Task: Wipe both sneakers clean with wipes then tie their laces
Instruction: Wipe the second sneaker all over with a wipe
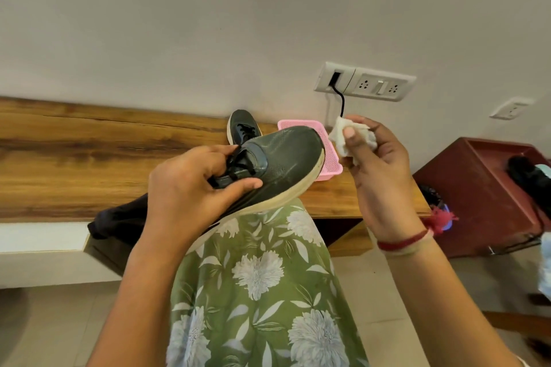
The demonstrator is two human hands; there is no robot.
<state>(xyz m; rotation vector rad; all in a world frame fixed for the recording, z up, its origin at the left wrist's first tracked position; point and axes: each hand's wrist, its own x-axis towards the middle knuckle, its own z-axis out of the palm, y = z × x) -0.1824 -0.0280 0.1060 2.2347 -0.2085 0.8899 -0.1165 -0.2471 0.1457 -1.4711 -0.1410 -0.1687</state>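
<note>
My left hand (190, 188) grips a dark grey sneaker (286, 164) with a cream sole around its laced middle, holding it in the air with the toe pointing up and right. My right hand (378, 176) is just right of the toe and is closed on a crumpled white wipe (343, 137), apart from the shoe. The second dark sneaker (243, 128) lies on the wooden shelf (89, 158) behind, its laces loose.
A pink mesh basket (329, 158) sits on the shelf behind the held shoe's toe. A dark cloth (119, 220) hangs over the shelf's front edge. A wall socket panel (365, 82) with a black cable is above. A maroon box (483, 188) stands at the right.
</note>
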